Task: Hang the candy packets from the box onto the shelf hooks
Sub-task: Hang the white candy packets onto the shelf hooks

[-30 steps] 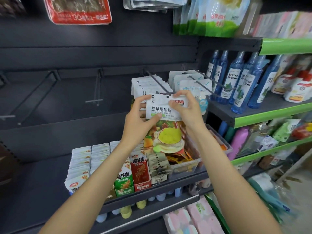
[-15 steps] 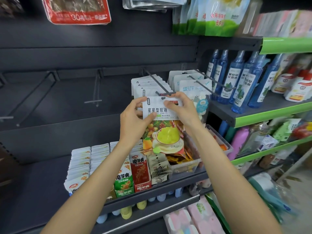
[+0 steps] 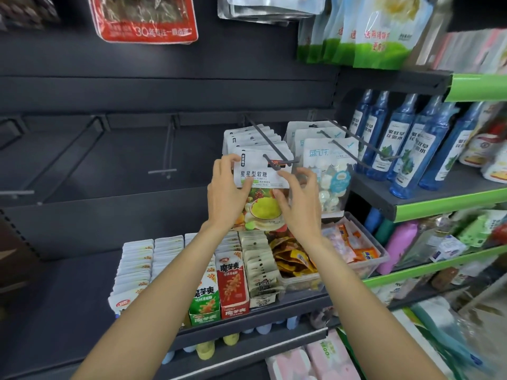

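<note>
The candy packet (image 3: 260,171) hung at the front end of the shelf hook (image 3: 270,145), before a row of like packets. The left hand (image 3: 226,192) pinched the packet's left edge. The right hand (image 3: 299,198), fingers spread and loose, gripped nothing, just right of the hook's tip.

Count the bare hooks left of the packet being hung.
3 in view. One hangs just left of the candy packet, one sits further left, and one is cut by the left edge. More may lie out of frame.
</note>
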`<state>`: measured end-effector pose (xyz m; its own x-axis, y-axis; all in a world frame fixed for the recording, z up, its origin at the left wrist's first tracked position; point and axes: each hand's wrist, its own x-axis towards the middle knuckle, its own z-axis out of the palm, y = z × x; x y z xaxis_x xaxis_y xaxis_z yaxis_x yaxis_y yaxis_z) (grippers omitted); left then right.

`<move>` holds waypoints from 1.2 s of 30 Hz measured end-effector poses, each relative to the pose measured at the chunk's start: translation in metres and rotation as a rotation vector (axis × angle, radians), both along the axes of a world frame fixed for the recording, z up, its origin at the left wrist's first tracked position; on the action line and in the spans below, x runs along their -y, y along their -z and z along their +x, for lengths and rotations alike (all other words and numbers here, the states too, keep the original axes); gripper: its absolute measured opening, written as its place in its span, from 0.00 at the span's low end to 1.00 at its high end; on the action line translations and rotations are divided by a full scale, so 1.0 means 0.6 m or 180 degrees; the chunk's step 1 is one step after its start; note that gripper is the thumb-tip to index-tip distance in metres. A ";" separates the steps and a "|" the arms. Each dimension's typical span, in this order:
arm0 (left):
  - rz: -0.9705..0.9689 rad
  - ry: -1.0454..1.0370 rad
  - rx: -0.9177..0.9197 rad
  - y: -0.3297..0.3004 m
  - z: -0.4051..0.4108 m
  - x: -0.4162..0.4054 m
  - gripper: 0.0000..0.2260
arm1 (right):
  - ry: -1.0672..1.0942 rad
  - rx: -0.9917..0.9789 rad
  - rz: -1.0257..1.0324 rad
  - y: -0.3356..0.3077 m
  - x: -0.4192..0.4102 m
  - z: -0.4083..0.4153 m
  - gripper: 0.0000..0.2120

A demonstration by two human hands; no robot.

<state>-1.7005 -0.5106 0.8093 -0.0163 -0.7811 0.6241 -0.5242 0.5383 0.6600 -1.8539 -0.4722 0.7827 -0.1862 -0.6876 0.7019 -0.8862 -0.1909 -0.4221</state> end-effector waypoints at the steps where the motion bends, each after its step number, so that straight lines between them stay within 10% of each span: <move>1: -0.0020 0.0013 -0.0006 0.004 -0.001 -0.004 0.18 | -0.0034 0.0015 -0.0005 0.006 -0.003 -0.001 0.18; 16: 0.0127 0.0038 -0.0138 0.006 0.078 -0.158 0.18 | -0.0705 0.0123 -0.0883 0.018 -0.149 0.080 0.11; 25: -0.0501 -0.0256 0.0623 0.119 0.385 -0.322 0.09 | -0.1996 -0.0214 0.1033 0.061 -0.239 0.344 0.12; 31: 0.0662 -0.0589 0.1681 0.231 0.723 -0.408 0.11 | -0.2367 -0.1122 0.2210 0.161 -0.278 0.599 0.13; 36: 0.1345 -0.0863 0.1303 0.242 0.961 -0.465 0.12 | -0.2517 -0.0664 0.2394 0.191 -0.318 0.801 0.10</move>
